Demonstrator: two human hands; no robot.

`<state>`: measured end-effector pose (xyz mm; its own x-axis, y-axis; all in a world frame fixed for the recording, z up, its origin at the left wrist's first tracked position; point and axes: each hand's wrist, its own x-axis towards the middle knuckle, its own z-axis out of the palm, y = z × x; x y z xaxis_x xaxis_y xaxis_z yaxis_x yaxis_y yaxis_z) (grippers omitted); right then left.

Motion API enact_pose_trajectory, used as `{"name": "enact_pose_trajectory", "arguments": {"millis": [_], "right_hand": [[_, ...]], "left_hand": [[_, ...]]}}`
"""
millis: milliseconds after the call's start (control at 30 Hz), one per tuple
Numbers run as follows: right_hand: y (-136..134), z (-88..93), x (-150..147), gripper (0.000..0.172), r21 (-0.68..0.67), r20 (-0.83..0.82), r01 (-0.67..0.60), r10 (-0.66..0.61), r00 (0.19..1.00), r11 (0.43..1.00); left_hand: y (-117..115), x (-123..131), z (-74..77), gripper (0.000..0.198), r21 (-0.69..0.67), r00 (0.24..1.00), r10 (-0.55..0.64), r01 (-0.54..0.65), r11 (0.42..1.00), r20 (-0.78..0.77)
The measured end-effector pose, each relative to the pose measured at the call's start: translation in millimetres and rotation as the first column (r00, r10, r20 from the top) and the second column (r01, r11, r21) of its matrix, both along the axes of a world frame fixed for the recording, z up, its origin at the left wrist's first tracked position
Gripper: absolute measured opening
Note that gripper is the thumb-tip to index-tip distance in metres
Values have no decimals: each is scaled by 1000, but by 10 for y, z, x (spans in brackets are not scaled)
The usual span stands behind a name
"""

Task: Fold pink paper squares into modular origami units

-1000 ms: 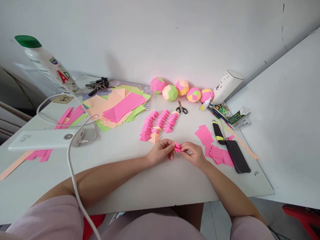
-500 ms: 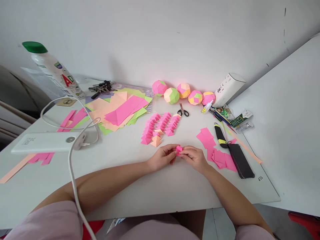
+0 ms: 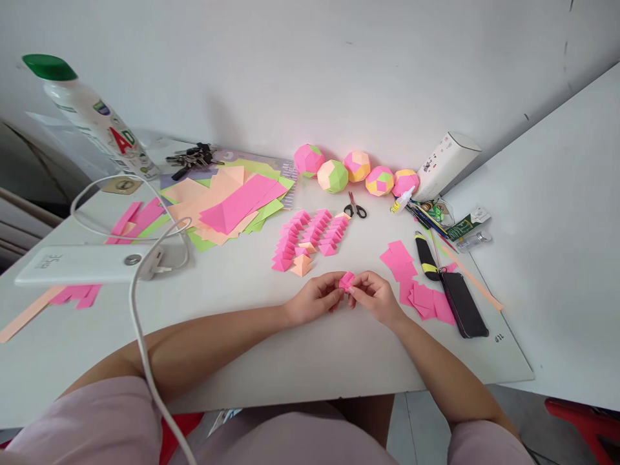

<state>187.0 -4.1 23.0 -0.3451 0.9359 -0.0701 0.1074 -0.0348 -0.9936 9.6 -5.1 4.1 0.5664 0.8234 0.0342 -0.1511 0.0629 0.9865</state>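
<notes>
Between both hands is a small folded pink paper piece (image 3: pixel 347 280), held just above the white table (image 3: pixel 271 361). My left hand (image 3: pixel 314 298) pinches its left side with thumb and fingers. On the right side, my right hand (image 3: pixel 376 298) grips it, its thumb at the lower edge. Beyond the hands lie rows of folded pink paper units (image 3: pixel 317 229), with a few peach ones (image 3: pixel 301 265) among them. Flat pink paper squares (image 3: pixel 422 299) lie to the right of my right hand.
Several paper balls (image 3: pixel 332 176) line the wall behind small scissors (image 3: pixel 355 208). A paper stack (image 3: pixel 237 200), keys (image 3: pixel 191 157) and a white bottle (image 3: pixel 97 119) stand left. A cabled power bank (image 3: pixel 87 265) sits nearer. At right are a cutter (image 3: pixel 426 255) and phone (image 3: pixel 464 303).
The fingers of both hands have shifted slightly around the pink paper piece, and its visible side has turned a little. The whole view has tilted slightly downward.
</notes>
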Motion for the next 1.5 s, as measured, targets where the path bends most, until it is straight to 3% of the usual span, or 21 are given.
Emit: {"name": "enact_pose_trajectory", "arguments": {"millis": [333, 567, 733, 933, 1067, 1200, 1333, 1500], "right_hand": [[-2, -42, 6, 36, -54, 102, 3, 3, 995, 999], [-36, -39, -16, 46, -29, 48, -21, 22, 999, 999], [-34, -24, 2, 48, 23, 107, -17, 15, 994, 1000], [12, 2, 99, 36, 137, 129, -49, 32, 991, 989], [10, -24, 95, 30, 93, 52, -96, 92, 994, 991], [-26, -25, 32, 17, 104, 100, -34, 23, 995, 994], [-34, 18, 2, 11, 104, 37, 16, -19, 999, 994], [-32, 10, 15, 9, 191, 70, -32, 19, 997, 981]], "left_hand": [[-9, 5, -108, 45, 35, 997, 66, -64, 997, -43], [11, -19, -70, 52, 65, 997, -37, 42, 997, -64], [20, -16, -54, 50, 10, 999, -53, 53, 999, -11], [40, -24, -12, 46, -127, 1000, -14, 15, 992, 3], [43, -26, -15, 44, -130, 1000, -15, 14, 991, -6], [30, -10, -1, 42, -115, 1000, 8, -10, 993, -13], [30, 4, 24, 30, -137, 999, 0, -7, 991, -49], [50, 21, 4, 29, -161, 994, 114, -111, 981, 5]]}}
